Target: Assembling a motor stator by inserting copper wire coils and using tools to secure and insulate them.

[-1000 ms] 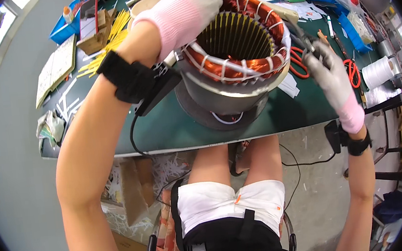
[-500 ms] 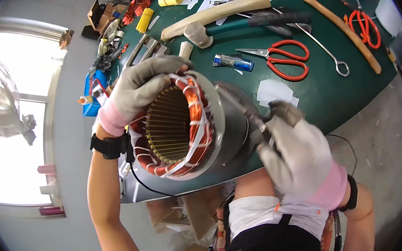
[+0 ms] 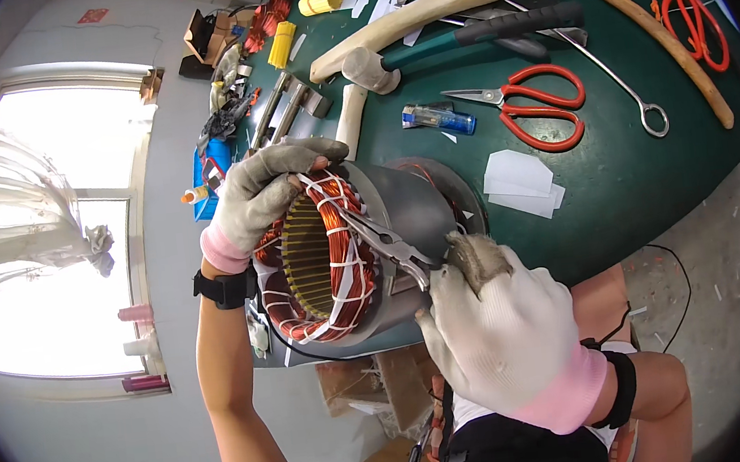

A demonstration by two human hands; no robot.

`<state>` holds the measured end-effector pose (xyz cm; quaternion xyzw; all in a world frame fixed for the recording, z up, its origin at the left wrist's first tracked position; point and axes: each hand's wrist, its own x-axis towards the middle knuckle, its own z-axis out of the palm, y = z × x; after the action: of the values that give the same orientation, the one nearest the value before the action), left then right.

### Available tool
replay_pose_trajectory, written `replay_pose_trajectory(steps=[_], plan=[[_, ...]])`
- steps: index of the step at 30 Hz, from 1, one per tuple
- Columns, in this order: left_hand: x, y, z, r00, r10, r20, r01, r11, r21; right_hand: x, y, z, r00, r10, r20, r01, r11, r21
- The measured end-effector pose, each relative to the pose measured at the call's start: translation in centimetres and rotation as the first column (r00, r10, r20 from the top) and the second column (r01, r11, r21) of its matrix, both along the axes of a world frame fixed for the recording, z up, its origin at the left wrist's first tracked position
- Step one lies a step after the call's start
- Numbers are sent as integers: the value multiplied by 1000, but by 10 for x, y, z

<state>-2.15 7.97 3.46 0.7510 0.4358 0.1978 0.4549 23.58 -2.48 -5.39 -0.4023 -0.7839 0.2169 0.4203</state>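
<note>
A motor stator (image 3: 408, 204) with a grey housing lies on its side, its open end facing left. Copper-red windings (image 3: 340, 288), bound with white lacing, ring the slotted bore. My gloved left hand (image 3: 262, 193) is at the top of this ring, thumb and fingers closed on a white lacing strip (image 3: 309, 183) at the winding's edge. Grey pliers (image 3: 390, 245) are held in my gloved right hand (image 3: 511, 329), closed round the handles. Their nose reaches the upper right of the windings; whether the tips grip the lacing cannot be made out.
On the green table (image 3: 644, 175) beyond the stator lie red-handled scissors (image 3: 547, 109), a blue lighter (image 3: 439, 118), white paper pieces (image 3: 520, 181), a hammer (image 3: 458, 41), wooden sticks (image 3: 407, 24) and a metal hook rod (image 3: 616, 79). A blue bin (image 3: 204, 194) sits behind my left hand.
My right hand has brought the pliers up and left, from beside the housing to the windings. My left hand stays at the top of the ring. The whole view has shifted slightly.
</note>
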Motion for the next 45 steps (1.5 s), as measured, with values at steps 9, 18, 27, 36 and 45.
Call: replay_pose_trajectory(steps=[9, 18, 27, 36, 45], plan=[[2, -8, -1, 999, 38, 32, -40, 998, 40, -8, 6, 10, 985, -125, 121, 123, 992, 29], [-2, -14, -1, 992, 68, 104, -70, 997, 21, -7, 34, 14, 999, 43, -19, -44, 996, -76], [1, -7, -7, 985, -135, -107, 168, 895, 414, 23, 61, 57, 949, 211, 233, -195, 977, -91], [-2, -23, 2, 990, -140, 2, 131, 928, 349, 26, 62, 70, 887, 290, 360, -133, 906, -402], [7, -67, 0, 951, 310, 1, -280, 858, 431, 14, 59, 52, 991, 30, 130, 7, 960, -279]])
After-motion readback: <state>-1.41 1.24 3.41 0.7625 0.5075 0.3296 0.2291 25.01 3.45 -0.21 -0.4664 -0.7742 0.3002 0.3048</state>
